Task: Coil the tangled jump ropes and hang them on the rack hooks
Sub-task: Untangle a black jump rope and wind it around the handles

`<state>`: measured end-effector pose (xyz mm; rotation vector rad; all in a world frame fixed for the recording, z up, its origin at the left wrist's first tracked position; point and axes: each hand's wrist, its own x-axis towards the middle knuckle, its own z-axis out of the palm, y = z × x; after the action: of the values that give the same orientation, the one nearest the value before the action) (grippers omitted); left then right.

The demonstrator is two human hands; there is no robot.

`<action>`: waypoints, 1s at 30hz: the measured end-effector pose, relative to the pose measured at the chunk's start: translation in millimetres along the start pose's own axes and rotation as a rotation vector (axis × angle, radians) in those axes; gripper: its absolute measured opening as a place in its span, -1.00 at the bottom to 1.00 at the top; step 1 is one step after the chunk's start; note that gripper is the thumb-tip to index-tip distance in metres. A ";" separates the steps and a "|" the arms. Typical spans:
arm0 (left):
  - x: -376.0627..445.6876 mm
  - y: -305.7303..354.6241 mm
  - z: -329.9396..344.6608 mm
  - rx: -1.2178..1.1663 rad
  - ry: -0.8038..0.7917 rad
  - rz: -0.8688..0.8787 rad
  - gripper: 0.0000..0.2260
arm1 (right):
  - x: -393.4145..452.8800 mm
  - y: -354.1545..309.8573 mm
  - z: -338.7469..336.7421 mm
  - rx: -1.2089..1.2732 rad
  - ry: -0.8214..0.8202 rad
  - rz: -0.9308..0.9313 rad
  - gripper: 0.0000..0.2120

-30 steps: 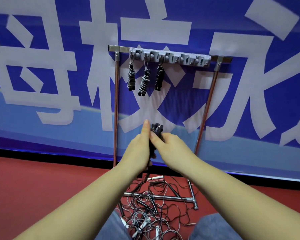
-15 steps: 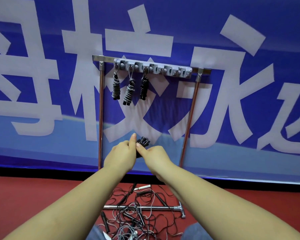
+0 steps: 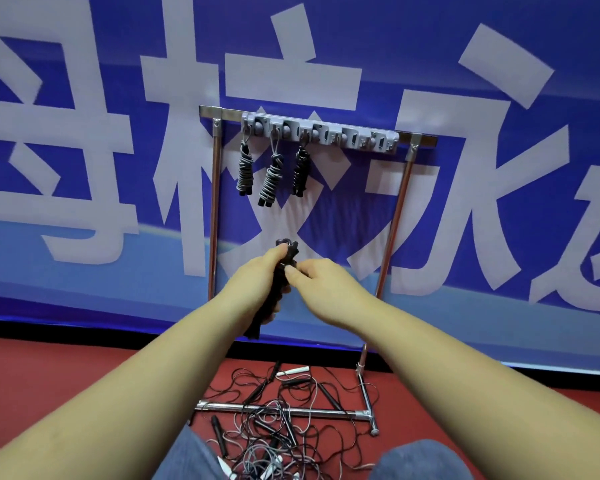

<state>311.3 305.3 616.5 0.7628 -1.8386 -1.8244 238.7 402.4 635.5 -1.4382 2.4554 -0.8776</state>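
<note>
- Gripping a black coiled jump rope (image 3: 280, 271), the left hand (image 3: 253, 289) has its fingers wrapped round the bundle's middle, holding it upright in front of the rack and below the hook bar.
- Pinching at the bundle near its top, the right hand (image 3: 323, 289) has thumb and fingertips closed on the cord, apparently tucking or tightening the last wrap.
- Judging by this, the step in hand is finishing the coil; the next move calls for a free loop at the top, raised to an empty hook.
- Three coiled ropes (image 3: 273, 174) already hang side by side from the left hooks of the grey hook strip (image 3: 321, 133); the hooks to their right look vacant.
- More tangled ropes (image 3: 284, 427) lie on the floor around the rack's base bar (image 3: 281, 408), so much of the task remains.
- Metal rack uprights (image 3: 214, 209) stand on a red floor (image 3: 66, 375), against a blue banner (image 3: 465, 220) with large white characters.
- Blue-trousered knees (image 3: 423, 460) show at the bottom edge.
</note>
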 end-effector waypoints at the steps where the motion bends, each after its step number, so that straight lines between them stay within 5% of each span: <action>1: -1.0 -1.4 -2.1 -0.029 -0.006 -0.025 -0.64 | 0.0 1.3 1.7 -0.042 -0.022 -0.018 -0.70; 12: -6.0 -11.8 -7.7 -0.100 0.093 0.087 -0.66 | 0.5 9.3 9.6 0.014 -0.055 -0.091 -0.75; 20: -19.2 -18.2 -11.3 -0.300 0.056 0.011 -0.68 | -5.9 20.3 0.6 0.246 0.351 -0.085 -0.89; 27: -30.1 -21.0 -11.4 -0.364 -0.082 0.112 -0.75 | -23.1 6.3 0.9 0.839 0.264 -0.181 -0.75; 30: -32.1 -22.6 -10.4 -0.348 -0.068 0.127 -0.78 | -28.5 2.5 2.1 0.863 0.217 -0.214 -0.70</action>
<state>344.0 319.0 596.7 0.4525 -1.5087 -2.0306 252.7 426.4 628.2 -1.2928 1.6419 -1.9016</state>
